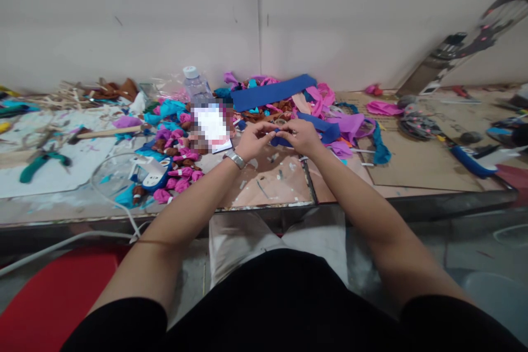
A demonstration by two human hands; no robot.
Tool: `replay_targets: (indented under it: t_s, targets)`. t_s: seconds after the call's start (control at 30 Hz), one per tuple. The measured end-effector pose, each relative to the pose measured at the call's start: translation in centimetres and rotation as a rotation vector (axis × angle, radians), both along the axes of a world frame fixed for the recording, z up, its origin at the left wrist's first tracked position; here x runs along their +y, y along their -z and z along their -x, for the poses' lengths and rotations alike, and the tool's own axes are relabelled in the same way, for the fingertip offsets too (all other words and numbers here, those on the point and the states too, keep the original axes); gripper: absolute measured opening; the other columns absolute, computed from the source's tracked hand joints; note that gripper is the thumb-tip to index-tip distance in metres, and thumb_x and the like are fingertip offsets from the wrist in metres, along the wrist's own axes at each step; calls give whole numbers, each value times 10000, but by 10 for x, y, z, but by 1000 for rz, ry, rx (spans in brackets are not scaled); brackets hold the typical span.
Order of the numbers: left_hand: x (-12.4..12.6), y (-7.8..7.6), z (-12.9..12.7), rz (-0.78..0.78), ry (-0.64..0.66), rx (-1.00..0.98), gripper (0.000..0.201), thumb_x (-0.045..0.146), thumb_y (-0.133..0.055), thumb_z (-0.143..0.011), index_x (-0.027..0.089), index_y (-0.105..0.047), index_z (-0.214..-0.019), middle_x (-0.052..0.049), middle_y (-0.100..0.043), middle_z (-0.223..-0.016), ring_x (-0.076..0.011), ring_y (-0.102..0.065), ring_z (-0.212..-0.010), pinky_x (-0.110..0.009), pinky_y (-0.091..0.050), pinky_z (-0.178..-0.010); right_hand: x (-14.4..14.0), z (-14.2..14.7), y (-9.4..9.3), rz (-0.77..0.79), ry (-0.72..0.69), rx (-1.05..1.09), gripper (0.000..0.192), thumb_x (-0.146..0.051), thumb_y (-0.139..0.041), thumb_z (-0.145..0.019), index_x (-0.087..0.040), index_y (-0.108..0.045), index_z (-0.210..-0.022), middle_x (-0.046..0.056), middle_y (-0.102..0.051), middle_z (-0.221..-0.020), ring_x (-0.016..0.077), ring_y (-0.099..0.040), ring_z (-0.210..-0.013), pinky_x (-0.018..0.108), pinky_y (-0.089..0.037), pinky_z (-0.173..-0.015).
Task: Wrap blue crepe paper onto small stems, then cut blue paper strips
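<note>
In the head view, the bare left hand [252, 141] and bare right hand [303, 136] meet near mid-frame, fingertips pinching a small dark-blue piece [280, 140], seemingly cloth. Above, at upper centre, lies a long flat blue strip [274, 92]; left of it stands a clear, white-capped plastic bottle [197, 87].

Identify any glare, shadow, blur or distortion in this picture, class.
Head view: phone screen overexposed amid pixelated blocks; head view: shadow on the tabletop below the left hand and right hand; head view: blue piece they pinch lacks fine detail; head view: dark bottle tilted, perhaps from lens distortion.
</note>
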State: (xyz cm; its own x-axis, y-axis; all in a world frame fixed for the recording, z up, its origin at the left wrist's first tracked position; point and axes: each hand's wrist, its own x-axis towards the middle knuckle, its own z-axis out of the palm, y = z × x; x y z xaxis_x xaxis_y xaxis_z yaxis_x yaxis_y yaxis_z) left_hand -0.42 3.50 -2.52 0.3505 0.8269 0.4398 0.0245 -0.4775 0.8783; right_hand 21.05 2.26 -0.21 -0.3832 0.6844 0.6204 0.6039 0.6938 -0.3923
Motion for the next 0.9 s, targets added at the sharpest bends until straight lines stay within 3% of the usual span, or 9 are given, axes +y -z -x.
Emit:
replay_targets:
  t_s: [0.33, 0.57, 0.9]
  targets:
    - [1, 1, -3, 134, 44, -133, 521, 626, -853, -777, 197, -775, -1063, -79, -789, -1030, -182, -720, -903, -317, -578, -835, -2, 0, 0, -40, -7, 47, 523, -696, -604, -964, -208, -786, -919, 75, -788, -868, 238, -682, -824, 369, -490, -818]
    - [12, 10, -2, 178, 10, -227, 535, 635, -863, -754, 219, -748, -1070, -57, -770, -1010, -154, -703, -868, -296, -570, -814, -8, 0, -8, -102, 17, 37, 336, -538, -695, -960, -222, -800, -1006, 77, -810, -940, 268, -714, -905, 413, -466, -878]
    - [8, 10, -3, 181, 68, -208, 478, 590, -851, -797, 237, -775, -1110, -58, -780, -1055, -166, -723, -909, -313, -587, -847, -7, 1, -5, -106, 12, 47, 376, -544, -603, -1012, -221, -775, -928, 71, -797, -891, 252, -698, -869, 417, -452, -883]
